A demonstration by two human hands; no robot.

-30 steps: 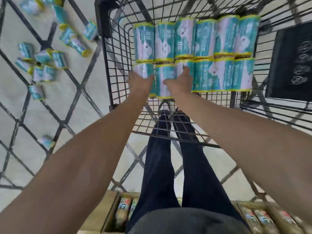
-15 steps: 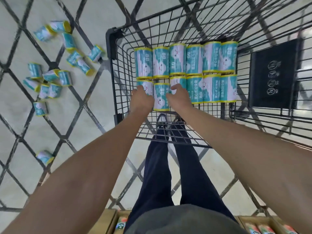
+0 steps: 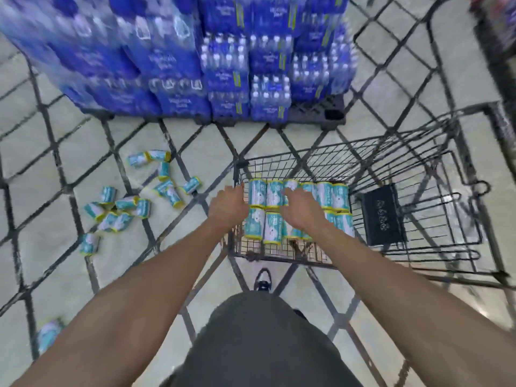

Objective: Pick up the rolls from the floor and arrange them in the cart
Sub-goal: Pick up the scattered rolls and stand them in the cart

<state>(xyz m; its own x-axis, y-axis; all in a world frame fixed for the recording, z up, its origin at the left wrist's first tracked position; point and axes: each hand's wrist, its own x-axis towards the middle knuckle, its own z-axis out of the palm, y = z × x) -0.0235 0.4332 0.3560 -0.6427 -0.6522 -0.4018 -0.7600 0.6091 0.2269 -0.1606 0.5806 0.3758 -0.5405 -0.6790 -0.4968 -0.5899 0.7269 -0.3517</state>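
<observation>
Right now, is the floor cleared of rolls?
No, a scatter of rolls lies on the floor left of the cart.

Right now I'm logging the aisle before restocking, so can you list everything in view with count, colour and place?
rolls in cart: two rows, about six each, teal and white with yellow ends, at the cart's near-left end.
rolls on floor: roughly fifteen, same colours, scattered left of the cart, one apart at lower left.
cart: one, black wire, right of centre.
black panel: one, white symbols, inside the cart, right of the rolls.
water bottle packs: many, blue wrap, stacked on a dark pallet at the top.
shoe: one, black and white, below the cart.
left hand: at the cart's left edge.
right hand: resting on the rolls.
</observation>
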